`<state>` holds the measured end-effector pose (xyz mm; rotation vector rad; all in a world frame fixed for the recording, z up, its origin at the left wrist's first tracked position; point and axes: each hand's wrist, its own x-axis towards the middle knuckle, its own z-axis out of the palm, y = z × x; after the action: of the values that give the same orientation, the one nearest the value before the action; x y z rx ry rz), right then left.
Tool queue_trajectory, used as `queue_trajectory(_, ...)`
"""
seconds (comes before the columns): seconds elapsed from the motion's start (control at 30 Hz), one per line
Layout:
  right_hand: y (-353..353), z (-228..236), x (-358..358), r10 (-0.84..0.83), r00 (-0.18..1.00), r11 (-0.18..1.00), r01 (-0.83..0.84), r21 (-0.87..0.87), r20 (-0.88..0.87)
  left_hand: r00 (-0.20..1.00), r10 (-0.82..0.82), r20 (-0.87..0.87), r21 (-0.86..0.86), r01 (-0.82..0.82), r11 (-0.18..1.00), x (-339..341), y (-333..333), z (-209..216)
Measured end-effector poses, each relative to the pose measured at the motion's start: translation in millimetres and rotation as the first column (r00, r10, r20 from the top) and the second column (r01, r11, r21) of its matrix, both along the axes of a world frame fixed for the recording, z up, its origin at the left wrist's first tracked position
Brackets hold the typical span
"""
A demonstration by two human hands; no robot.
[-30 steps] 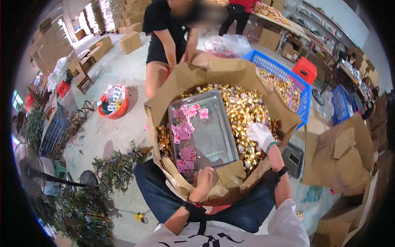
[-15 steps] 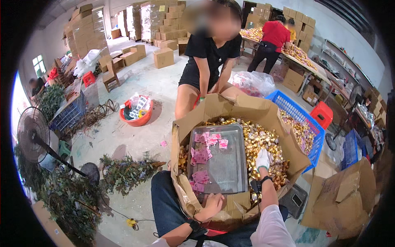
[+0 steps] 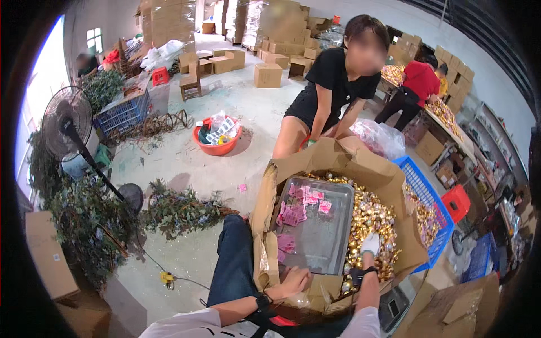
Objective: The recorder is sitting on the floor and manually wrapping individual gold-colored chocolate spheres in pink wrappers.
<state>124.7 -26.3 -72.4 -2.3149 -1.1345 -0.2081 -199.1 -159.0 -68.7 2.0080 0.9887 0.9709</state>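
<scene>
A big cardboard box (image 3: 414, 219), its flaps open, stands in front of me, filled with small shiny gold baubles (image 3: 375, 208). On the left part of them lies a grey metal tray (image 3: 321, 242) with several pink paper slips (image 3: 293, 214) along its left side. My left hand (image 3: 293, 281) is bare and rests at the tray's near edge, fingers loosely spread, holding nothing that shows. My right hand (image 3: 371, 244), in a white glove, reaches in among the baubles right of the tray; its fingertips are too small and blurred to read.
Facing me across the box sits a person in black (image 3: 344, 79). A blue crate (image 3: 437, 248) of baubles adjoins the box's right side. Leftward are an orange basin (image 3: 217, 147), a standing fan (image 3: 70, 124), leafy garlands (image 3: 180, 211) and a cable with a yellow socket (image 3: 167, 279).
My view has swung left, so the scene sits farther right in the picture. The gloved right hand stays among the baubles; the left hand stays at the tray's near edge.
</scene>
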Motion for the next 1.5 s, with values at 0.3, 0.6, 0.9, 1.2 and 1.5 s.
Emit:
queue_trajectory(0.3, -103.8, 95.1, -95.2, 0.558, 0.431, 0.711, -0.689, 0.141, -0.709, 0.98, 0.048, 0.191, 0.011, -0.051, 0.999, -10.1, -5.7, 81.9)
queue_trajectory(0.6, -244.1, 56.7, -191.0, 0.638, 0.513, 0.681, -0.724, 0.11, -0.574, 0.945, -0.27, -0.182, 0.054, 0.284, 0.957, -72.7, -101.7, 126.9)
queue_trajectory(0.9, -303.0, 120.2, -254.1, 0.565, 0.629, 0.822, -0.483, 0.302, -0.533, 0.862, -0.178, -0.474, 0.363, 0.376, 0.853, -79.9, -98.0, 182.2)
queue_trajectory(1.2, -290.8, 138.7, -236.5, 0.644, 0.602, 0.734, -0.66, 0.16, -0.471, 0.679, -0.259, -0.687, 0.101, 0.443, 0.891, -80.0, -98.6, 165.8)
queue_trajectory(1.5, -303.9, 94.7, -218.8, 0.581, 0.54, 0.774, -0.598, 0.209, -0.609, 0.788, -0.54, -0.295, -0.572, 0.307, 0.761, -100.8, -78.6, 146.0)
